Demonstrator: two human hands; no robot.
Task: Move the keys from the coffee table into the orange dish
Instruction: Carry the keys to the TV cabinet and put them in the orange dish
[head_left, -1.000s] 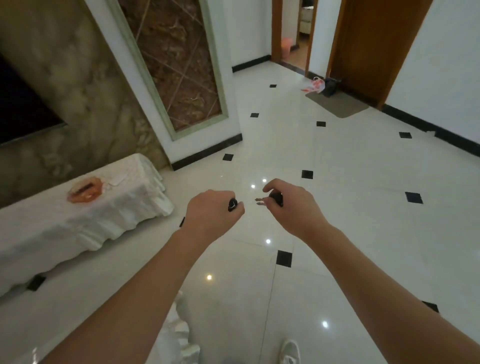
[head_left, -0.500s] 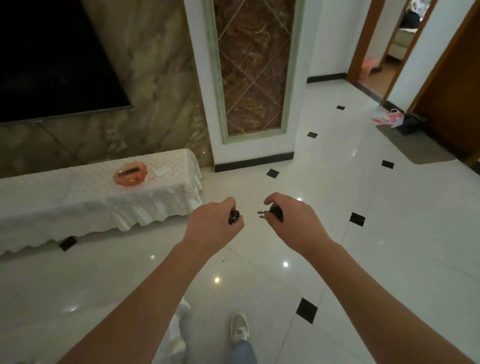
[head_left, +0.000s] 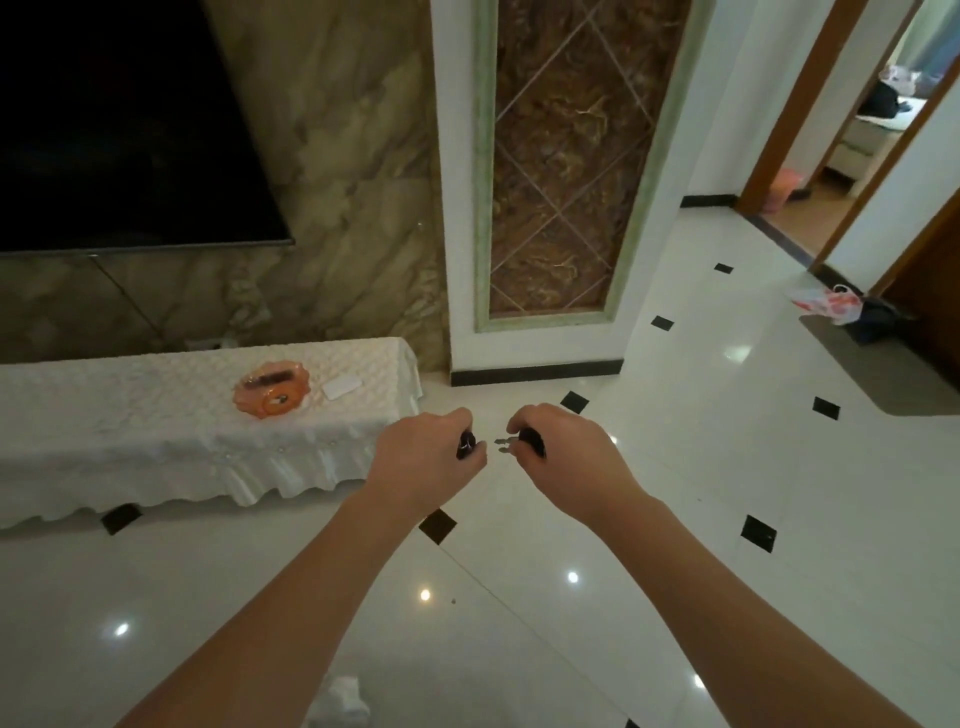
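Glossy white floor tile (head_left: 675, 519) with black diamond insets underfoot. Two hands out in front, level, close together but apart. Left hand (head_left: 415, 460): grip clamped on one dark key fob (head_left: 465, 446). Right hand (head_left: 563, 457): grip clamped on a second dark fob (head_left: 532, 440), metal key blades (head_left: 502, 444) poking toward the left. Count: two key items, one per hand, both off any surface.

Change over the last second: view swung left; cloth-covered low surface (head_left: 130, 441) now larger and nearer. Reads as mid-carry, approach nearly done, drop not yet made.

Farther left on that surface: one orange dish (head_left: 270, 391), already holding some dark items, too small to identify. One white card (head_left: 341, 387) just beside it. Beyond, one dark TV screen (head_left: 119, 130).
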